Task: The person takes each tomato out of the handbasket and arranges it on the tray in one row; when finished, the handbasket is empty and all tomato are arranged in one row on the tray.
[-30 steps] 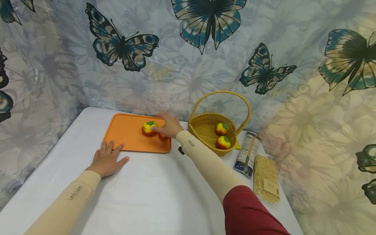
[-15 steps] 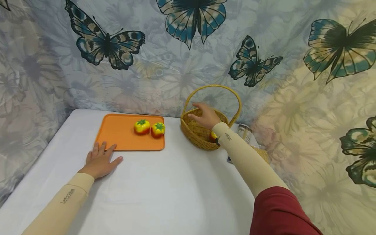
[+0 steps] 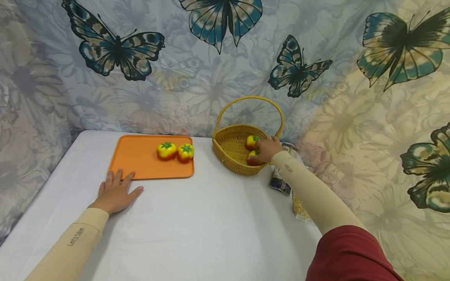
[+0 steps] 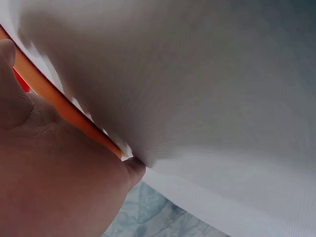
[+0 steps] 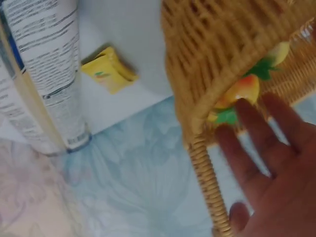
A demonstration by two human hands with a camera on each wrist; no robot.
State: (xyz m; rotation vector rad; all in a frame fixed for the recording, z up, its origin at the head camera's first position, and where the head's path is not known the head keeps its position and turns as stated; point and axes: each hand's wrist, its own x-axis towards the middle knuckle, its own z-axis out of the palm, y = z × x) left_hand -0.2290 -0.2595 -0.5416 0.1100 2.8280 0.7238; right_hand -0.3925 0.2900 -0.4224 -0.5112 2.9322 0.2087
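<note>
My right hand (image 3: 266, 151) reaches over the right rim of the wicker basket (image 3: 228, 150). Inside are two yellow-and-red toy fruits with green leafy tops: the upper fruit (image 3: 251, 142) shows beside the fingertips, while the lower fruit (image 3: 251, 160) is partly covered by the hand. In the right wrist view, spread fingers (image 5: 256, 133) overlap the edge of one fruit (image 5: 242, 91). My left hand (image 3: 113, 193) lies with fingers spread on the near left edge of the orange tray (image 3: 137, 156). Towards the tray's right end sit two similar fruits, a left fruit (image 3: 166, 151) and a right fruit (image 3: 185, 153).
The basket's tall arched handle (image 3: 247, 98) rises above its rim. Right of the basket lie a printed packet (image 3: 280, 183) and a bag of yellow grains (image 3: 300, 208), partly behind my arm. A small yellow sachet (image 5: 109, 70) lies near the basket. A butterfly-print cloth (image 3: 197, 89) hangs behind.
My right hand has left the fruits on the tray and moved right, over the basket and down to the fruits inside. My left hand stays at the tray's edge. The head view has shifted slightly.
</note>
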